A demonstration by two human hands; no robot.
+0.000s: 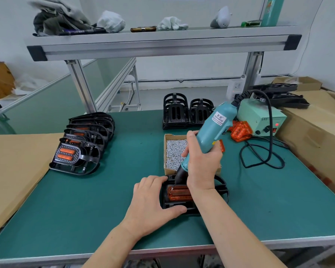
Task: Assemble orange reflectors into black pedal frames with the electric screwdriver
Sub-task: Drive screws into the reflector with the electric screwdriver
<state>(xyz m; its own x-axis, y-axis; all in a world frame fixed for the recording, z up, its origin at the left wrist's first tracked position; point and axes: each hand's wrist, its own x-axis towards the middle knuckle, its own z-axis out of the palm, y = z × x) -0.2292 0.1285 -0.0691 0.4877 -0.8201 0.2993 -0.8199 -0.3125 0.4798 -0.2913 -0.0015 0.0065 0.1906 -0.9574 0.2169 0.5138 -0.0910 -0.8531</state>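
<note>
Your right hand (203,163) is wrapped round the lower body of the teal electric screwdriver (215,128). The tool leans up and away to the right, and its dark bit end points down just in front of the cardboard screw box (175,151). The bit tip meets the far-left corner of the orange reflector (179,193), where a small bright screw shows. That reflector sits in the black pedal frame (182,208), which lies flat on the green table mat (85,209) right against the near side of the screw box; whether they touch cannot be told. Your left hand (153,198) clamps the frame's left end, fingers curved over the far edge and thumb pressed along the near edge.

Well to the left of the screw box stands a row of finished pedals (81,144), orange showing in their faces. Behind the box stand 2 stacks of empty frames (186,113). To the right of the box lies a heap of loose reflectors (240,130). Just beyond them is the pale green power unit (259,118) with a red light lit, its black cable (271,132) looping on the mat
</note>
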